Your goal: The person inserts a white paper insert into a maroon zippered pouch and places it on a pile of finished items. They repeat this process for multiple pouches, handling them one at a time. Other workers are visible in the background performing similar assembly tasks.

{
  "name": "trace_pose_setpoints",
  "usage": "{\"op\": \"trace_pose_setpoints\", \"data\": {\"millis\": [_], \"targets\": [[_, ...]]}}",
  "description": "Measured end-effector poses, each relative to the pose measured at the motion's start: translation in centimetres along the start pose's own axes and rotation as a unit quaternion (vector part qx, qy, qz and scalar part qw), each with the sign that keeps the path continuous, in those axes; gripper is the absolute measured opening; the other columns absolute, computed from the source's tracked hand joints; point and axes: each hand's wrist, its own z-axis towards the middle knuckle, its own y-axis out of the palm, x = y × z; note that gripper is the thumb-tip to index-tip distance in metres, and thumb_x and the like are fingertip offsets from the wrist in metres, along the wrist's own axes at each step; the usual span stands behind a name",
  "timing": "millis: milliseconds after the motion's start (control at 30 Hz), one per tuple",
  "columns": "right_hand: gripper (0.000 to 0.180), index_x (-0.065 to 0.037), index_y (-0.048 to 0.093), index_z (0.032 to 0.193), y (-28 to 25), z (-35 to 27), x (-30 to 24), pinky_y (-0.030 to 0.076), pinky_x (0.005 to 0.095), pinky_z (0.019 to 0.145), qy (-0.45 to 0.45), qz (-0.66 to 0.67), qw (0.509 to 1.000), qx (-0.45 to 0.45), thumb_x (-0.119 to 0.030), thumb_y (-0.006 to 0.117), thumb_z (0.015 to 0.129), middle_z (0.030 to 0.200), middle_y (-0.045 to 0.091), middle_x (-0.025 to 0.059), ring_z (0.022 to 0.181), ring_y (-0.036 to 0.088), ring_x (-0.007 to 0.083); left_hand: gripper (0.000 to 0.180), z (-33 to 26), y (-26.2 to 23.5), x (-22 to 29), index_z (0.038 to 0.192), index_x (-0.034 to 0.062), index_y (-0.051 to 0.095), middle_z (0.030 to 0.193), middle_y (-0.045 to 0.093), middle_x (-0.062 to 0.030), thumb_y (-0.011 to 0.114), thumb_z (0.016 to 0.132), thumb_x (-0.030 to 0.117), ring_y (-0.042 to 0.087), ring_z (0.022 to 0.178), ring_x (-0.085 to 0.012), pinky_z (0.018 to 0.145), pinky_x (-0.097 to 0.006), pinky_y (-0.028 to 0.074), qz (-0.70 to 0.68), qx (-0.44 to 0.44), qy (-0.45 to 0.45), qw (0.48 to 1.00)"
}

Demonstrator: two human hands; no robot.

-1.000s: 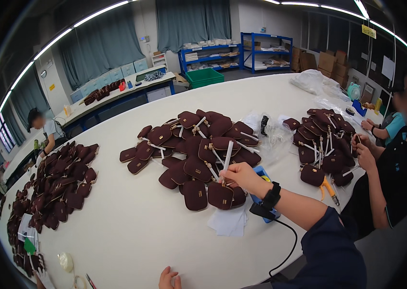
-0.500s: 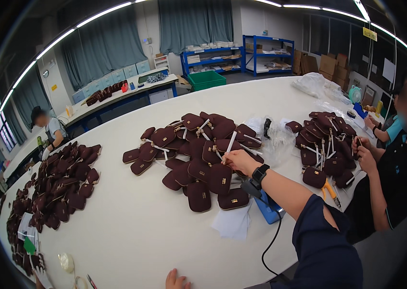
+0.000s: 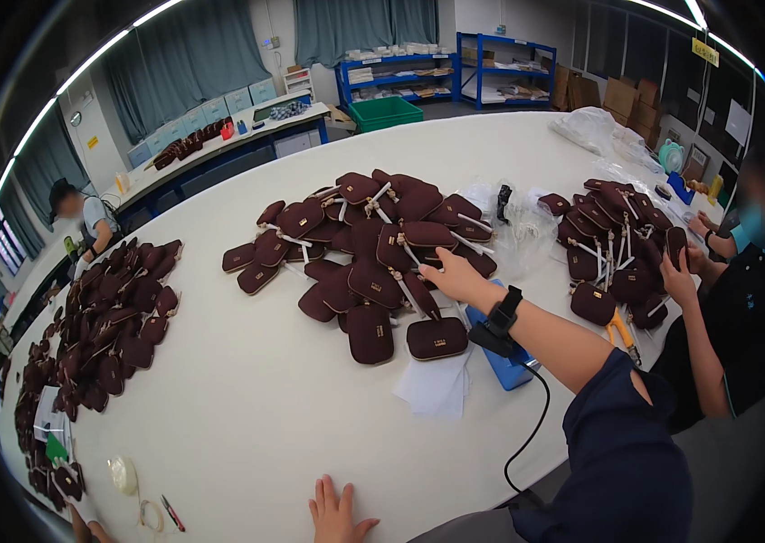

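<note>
A pile of dark maroon zip pouches [image 3: 369, 330] with small gold plates lies in the middle of the white table. My right hand [image 3: 459, 276] reaches in over the pile's right side, fingertips closed at the end of a white-wrapped strap [image 3: 408, 252]. Just below these fingers a pouch [image 3: 421, 295] stands tilted, edge toward me. Another pouch [image 3: 437, 339] rests partly on white paper sheets [image 3: 434, 385]. My left hand [image 3: 337, 514] lies flat on the table near the lower edge, fingers spread and holding nothing.
A blue device [image 3: 502, 355] stands beside my right forearm, with a black cable [image 3: 541, 425] near it. More pouches are heaped left [image 3: 120, 308] and right [image 3: 631, 271]. A person [image 3: 726, 308] at right holds a pouch. Clear plastic bags [image 3: 527, 231] lie between the heaps.
The white strap that stood up from my right fingers has come down, and a pouch beneath has turned edge-on. My left hand has come further into view, fingers spread. The view has tilted slightly.
</note>
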Motion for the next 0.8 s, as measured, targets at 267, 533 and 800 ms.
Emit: {"op": "trace_pose_setpoints", "data": {"millis": [267,533,800], "targets": [[0.056,0.01,0.049,0.126,-2.0,-17.4,-2.7,0.039,0.0403,0.108,-0.188,-0.151,0.908,-0.344,-0.024,0.069,0.086,0.132,0.048,0.03,0.128,0.045,0.0396,0.116,0.3,-0.7,1.1,0.152,0.0065,0.023,0.155,0.007,-0.0353,0.089,0.061,0.036,0.01,0.143,-0.0532,0.107,-0.071,0.024,0.046,-0.075,-0.022,0.996],[0.095,0.008,0.028,0.144,-3.6,-24.4,1.8,0.031,0.0598,0.109,-0.182,-0.274,0.859,-0.393,-0.041,0.077,0.078,0.152,0.016,0.0348,0.145,0.015,0.0473,0.122,1.6,-1.5,2.1,0.152,0.0077,0.021,0.153,0.007,-0.0382,0.091,0.057,0.038,0.009,0.143,-0.0542,0.104,-0.071,0.029,0.103,-0.125,-0.055,0.985],[0.079,-0.004,0.024,0.151,-2.6,-28.3,6.2,0.011,0.0515,0.119,-0.224,-0.238,0.899,-0.29,-0.058,0.041,0.097,0.159,0.01,0.0242,0.149,0.005,0.0365,0.13,3.1,-1.7,3.4,0.154,0.0092,0.014,0.154,0.004,-0.0385,0.092,0.054,0.039,0.007,0.143,-0.0551,0.101,-0.071,0.034,0.137,-0.196,-0.101,0.966]]}}
